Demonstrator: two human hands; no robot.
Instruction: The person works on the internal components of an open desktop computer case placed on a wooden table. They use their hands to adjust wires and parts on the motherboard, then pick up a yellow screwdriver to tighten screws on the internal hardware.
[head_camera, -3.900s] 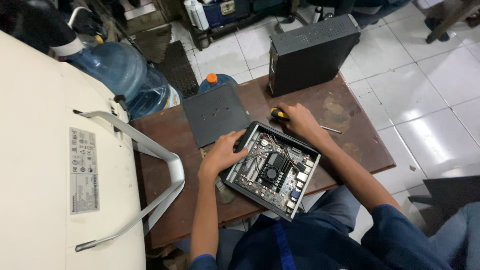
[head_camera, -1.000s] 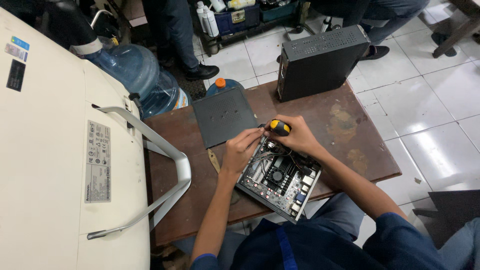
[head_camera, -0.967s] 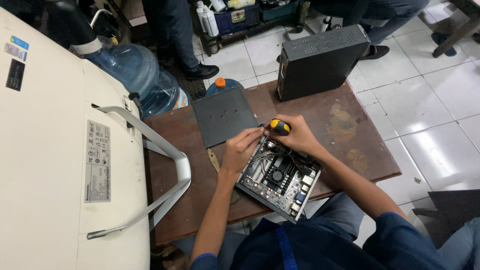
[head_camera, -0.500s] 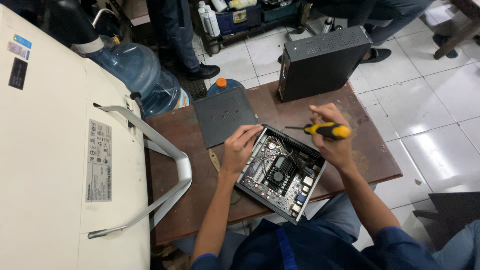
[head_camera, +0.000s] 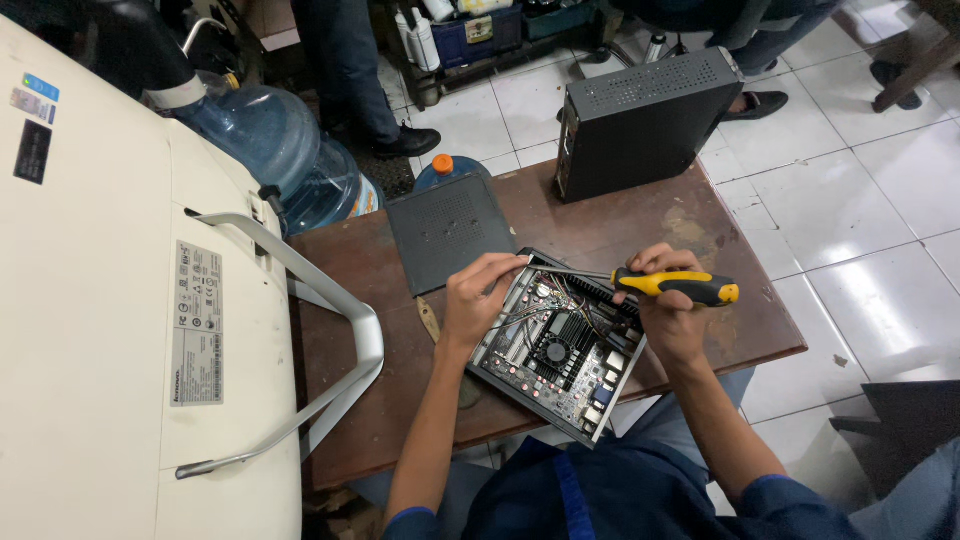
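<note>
The opened small computer (head_camera: 560, 345), circuit board and fan exposed, lies on the brown table (head_camera: 350, 270). The right hand (head_camera: 668, 310) is wrapped tight around a yellow-and-black screwdriver (head_camera: 672, 286), held level over the computer's far edge. The left hand (head_camera: 478, 298) rests on the computer's left corner, fingers curled, pinching something too small to tell. A dark cover panel (head_camera: 448, 228) lies just beyond the computer.
</note>
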